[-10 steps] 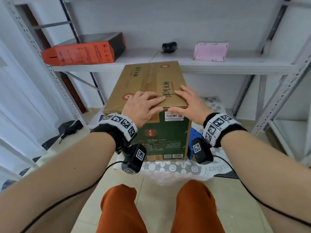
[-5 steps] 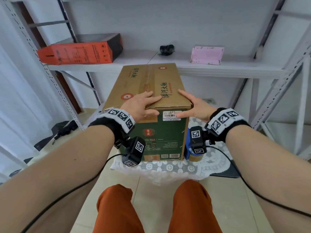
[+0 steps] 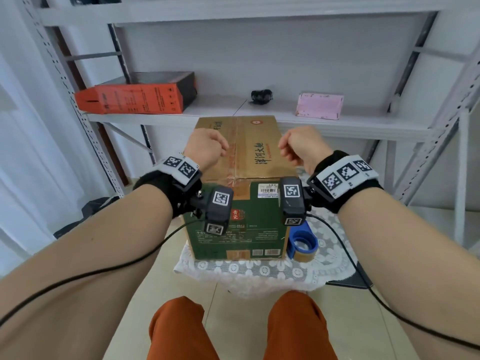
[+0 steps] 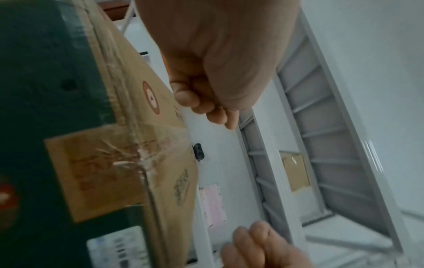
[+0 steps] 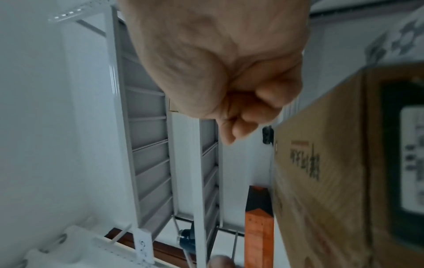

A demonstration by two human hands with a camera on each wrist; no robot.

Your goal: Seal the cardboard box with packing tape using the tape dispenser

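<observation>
Brown cardboard makes the top of the cardboard box, and its front side is dark green. It stands on a white lace cloth on a low bench, right in front of the person's orange knees. Clear packing tape already runs along the middle seam and folds down over the front edge, where it looks wrinkled. Dark Chinese writing runs along the top, with a red round mark near the far end. A white barcode sticker sits on the green front, and more small barcodes sit near the bottom. I cannot read the small print.

The blue tape dispenser, with its brown roll, lies on the cloth just beside the box's right bottom corner. Nobody is touching it.

The left hand is raised over the left part of the box top, its grip curled in and holding nothing. The right hand is up by the right edge, curled the same way with nothing in it.

Behind the box is a grey metal shelf. On it lie an orange and black box, a small black thing and a pink box.
</observation>
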